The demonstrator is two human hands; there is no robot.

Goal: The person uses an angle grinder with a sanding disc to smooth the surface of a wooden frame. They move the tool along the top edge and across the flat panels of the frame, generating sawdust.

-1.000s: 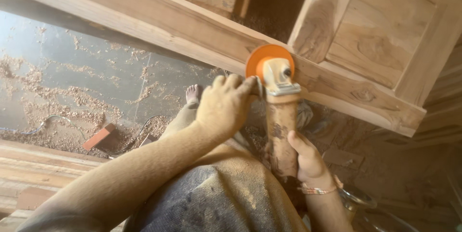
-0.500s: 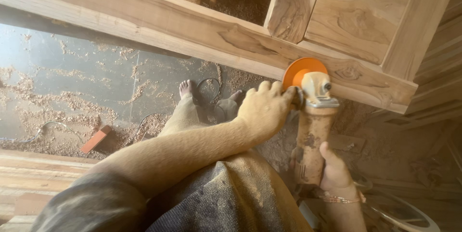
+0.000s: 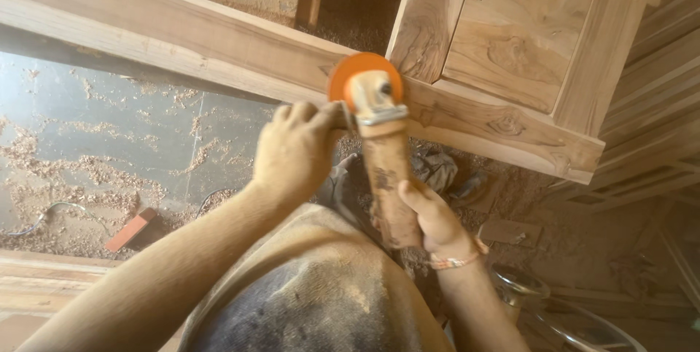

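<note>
Centre frame: angle grinder [image 3: 383,169], orange disc [image 3: 355,75] on wooden frame [image 3: 219,42].
Left hand [image 3: 295,151]: gripping its head.
Right hand [image 3: 430,224]: clasping its body.

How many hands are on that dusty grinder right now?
2. The left hand grips by the head of the grinder, beside the orange disc that meets the wooden frame. The right hand wraps the lower body of the tool.
</note>
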